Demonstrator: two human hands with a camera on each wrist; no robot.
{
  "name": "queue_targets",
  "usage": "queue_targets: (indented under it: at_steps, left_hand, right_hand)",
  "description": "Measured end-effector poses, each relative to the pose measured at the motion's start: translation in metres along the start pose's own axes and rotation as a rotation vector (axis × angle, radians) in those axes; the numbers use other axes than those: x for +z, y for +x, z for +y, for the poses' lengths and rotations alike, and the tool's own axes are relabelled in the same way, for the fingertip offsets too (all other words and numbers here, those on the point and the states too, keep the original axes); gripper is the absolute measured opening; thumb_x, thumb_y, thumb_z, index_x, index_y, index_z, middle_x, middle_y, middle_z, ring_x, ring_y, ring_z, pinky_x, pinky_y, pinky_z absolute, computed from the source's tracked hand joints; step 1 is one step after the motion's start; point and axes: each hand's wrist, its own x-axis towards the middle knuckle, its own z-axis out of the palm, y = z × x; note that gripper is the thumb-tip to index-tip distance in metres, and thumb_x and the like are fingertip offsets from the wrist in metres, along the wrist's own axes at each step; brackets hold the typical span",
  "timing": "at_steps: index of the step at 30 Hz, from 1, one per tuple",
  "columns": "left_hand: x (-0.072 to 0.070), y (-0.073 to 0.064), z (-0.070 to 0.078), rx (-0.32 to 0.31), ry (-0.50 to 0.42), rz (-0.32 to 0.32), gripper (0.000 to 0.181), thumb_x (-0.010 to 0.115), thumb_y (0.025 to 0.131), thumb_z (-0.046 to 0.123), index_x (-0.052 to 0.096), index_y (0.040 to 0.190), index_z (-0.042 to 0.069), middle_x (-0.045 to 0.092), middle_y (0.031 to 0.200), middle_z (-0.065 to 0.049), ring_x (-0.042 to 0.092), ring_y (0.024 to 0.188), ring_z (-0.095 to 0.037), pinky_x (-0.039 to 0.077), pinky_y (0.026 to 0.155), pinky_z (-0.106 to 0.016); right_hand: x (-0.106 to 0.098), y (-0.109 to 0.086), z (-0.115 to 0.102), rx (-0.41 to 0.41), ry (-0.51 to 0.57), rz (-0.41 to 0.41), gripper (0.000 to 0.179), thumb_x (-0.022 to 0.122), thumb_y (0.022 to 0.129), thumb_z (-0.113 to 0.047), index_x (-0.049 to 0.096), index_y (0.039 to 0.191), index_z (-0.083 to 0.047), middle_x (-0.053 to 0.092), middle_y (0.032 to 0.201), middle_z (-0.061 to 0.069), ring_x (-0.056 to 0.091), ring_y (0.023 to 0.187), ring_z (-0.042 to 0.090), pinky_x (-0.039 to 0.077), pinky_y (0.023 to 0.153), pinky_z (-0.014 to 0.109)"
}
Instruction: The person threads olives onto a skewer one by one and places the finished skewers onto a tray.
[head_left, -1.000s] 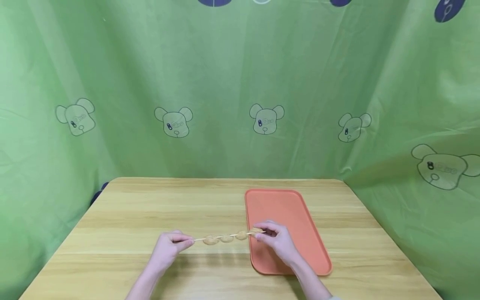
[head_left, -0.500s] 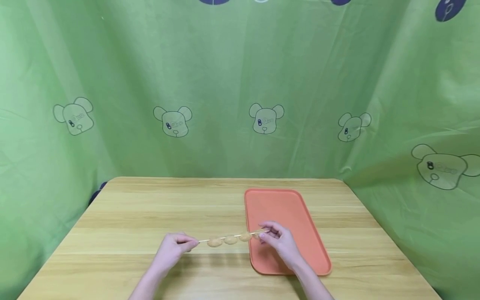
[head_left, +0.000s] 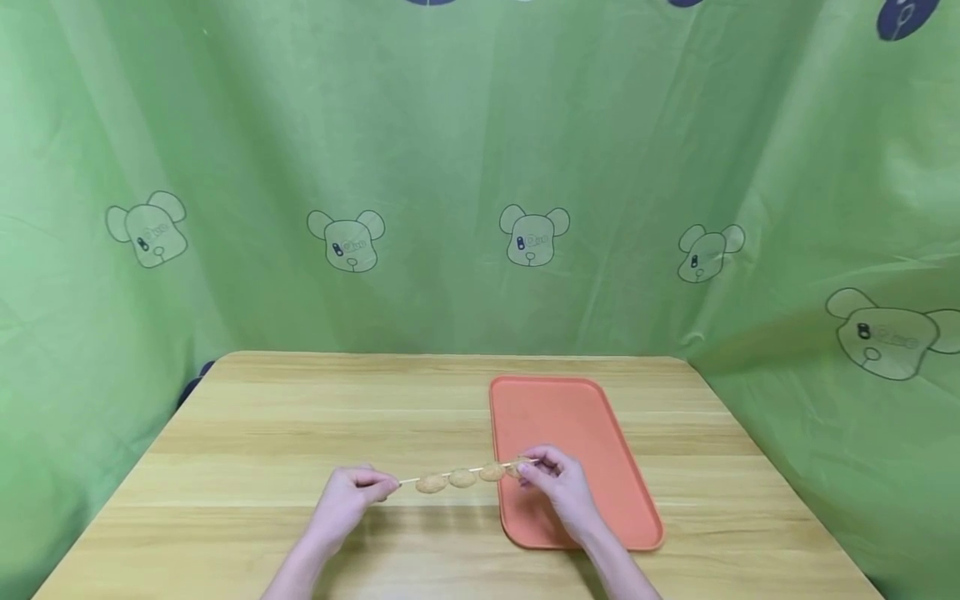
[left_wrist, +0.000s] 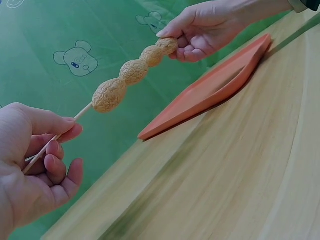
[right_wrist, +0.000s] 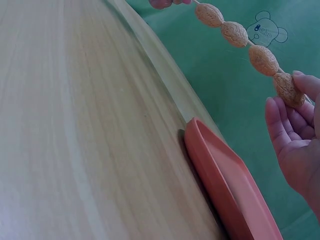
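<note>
A thin wooden skewer (left_wrist: 82, 111) carries several tan, wrinkled, oval food pieces (left_wrist: 109, 95) in a row. It is held in the air, slightly tilted, between both hands. My left hand (head_left: 345, 500) pinches the bare stick at its left end; in the left wrist view the stick's tail runs across the curled fingers. At the other end, my right hand (head_left: 558, 483) pinches the last food piece (right_wrist: 288, 90) between thumb and fingers. The stick's tip shows just past that piece in the head view. The right hand hovers above the orange tray (head_left: 585, 500).
The tray lies lengthwise on the right half of the wooden table (head_left: 247, 433), its raised rim all round. A green curtain (head_left: 442, 167) with bear-head prints hangs behind the table and on both sides.
Both hands and the skewer shifted slightly to the right in the first half second. Since then they have hardly moved, and both grips stay on the skewer.
</note>
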Motion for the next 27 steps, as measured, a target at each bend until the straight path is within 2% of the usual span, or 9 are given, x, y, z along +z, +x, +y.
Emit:
queue_targets:
  at_steps: [6, 12, 15, 18, 20, 22, 27]
  left_hand:
    - [0.005, 0.002, -0.003, -0.009, 0.003, -0.007, 0.013, 0.072, 0.076, 0.009, 0.071, 0.082, -0.003, 0.062, 0.075, -0.006, 0.054, 0.072, -0.017, 0.044, 0.068, -0.028]
    - [0.021, 0.005, -0.007, -0.013, -0.021, -0.074, 0.02, 0.069, 0.08, 0.014, 0.07, 0.088, -0.004, 0.068, 0.088, -0.012, 0.059, 0.08, -0.021, 0.05, 0.07, -0.034]
    - [0.031, 0.007, -0.008, -0.011, -0.042, -0.101, 0.022, 0.067, 0.082, 0.013, 0.069, 0.092, -0.006, 0.067, 0.093, -0.015, 0.059, 0.082, -0.023, 0.051, 0.069, -0.035]
    - [0.039, 0.01, -0.008, -0.001, -0.044, -0.117, 0.023, 0.066, 0.084, 0.013, 0.068, 0.098, -0.006, 0.066, 0.097, -0.017, 0.058, 0.082, -0.025, 0.051, 0.068, -0.033]
    - [0.044, 0.011, -0.007, 0.012, -0.047, -0.124, 0.024, 0.064, 0.084, 0.011, 0.067, 0.101, -0.006, 0.065, 0.098, -0.018, 0.058, 0.08, -0.024, 0.05, 0.066, -0.032]
    - [0.049, 0.013, -0.006, 0.025, -0.042, -0.126, 0.023, 0.063, 0.084, 0.011, 0.066, 0.101, -0.006, 0.065, 0.093, -0.018, 0.056, 0.074, -0.02, 0.048, 0.063, -0.028]
    - [0.062, 0.014, -0.002, 0.066, 0.022, -0.126, 0.019, 0.064, 0.083, 0.012, 0.067, 0.092, -0.005, 0.059, 0.075, -0.01, 0.048, 0.065, -0.011, 0.04, 0.059, -0.023]
  right_hand:
    - [-0.004, 0.0, 0.004, 0.003, -0.002, 0.006, 0.025, 0.062, 0.081, 0.006, 0.053, 0.099, 0.02, 0.063, 0.08, 0.002, 0.061, 0.067, 0.014, 0.053, 0.065, 0.028]
    - [-0.018, 0.0, 0.014, -0.049, -0.012, 0.046, 0.021, 0.063, 0.085, -0.005, 0.059, 0.095, 0.012, 0.065, 0.077, 0.001, 0.061, 0.064, 0.012, 0.052, 0.06, 0.026]
    - [-0.028, 0.0, 0.019, -0.079, 0.021, 0.063, 0.015, 0.062, 0.086, -0.005, 0.062, 0.094, 0.007, 0.065, 0.077, 0.002, 0.061, 0.062, 0.012, 0.052, 0.059, 0.026]
    - [-0.036, 0.0, 0.02, -0.056, 0.051, 0.108, 0.012, 0.063, 0.085, -0.005, 0.063, 0.093, 0.004, 0.065, 0.076, 0.003, 0.061, 0.061, 0.013, 0.053, 0.058, 0.026]
    - [-0.039, 0.001, 0.018, -0.01, 0.056, 0.158, 0.01, 0.063, 0.085, -0.005, 0.064, 0.092, 0.003, 0.065, 0.075, 0.004, 0.061, 0.06, 0.014, 0.053, 0.058, 0.026]
    - [-0.042, 0.002, 0.015, 0.038, 0.046, 0.212, 0.011, 0.064, 0.084, -0.006, 0.063, 0.091, 0.003, 0.064, 0.074, 0.004, 0.06, 0.06, 0.015, 0.053, 0.058, 0.026]
    - [-0.05, 0.006, 0.007, 0.113, 0.013, 0.283, 0.014, 0.061, 0.087, -0.004, 0.058, 0.093, 0.008, 0.063, 0.073, 0.003, 0.06, 0.059, 0.013, 0.052, 0.059, 0.026]
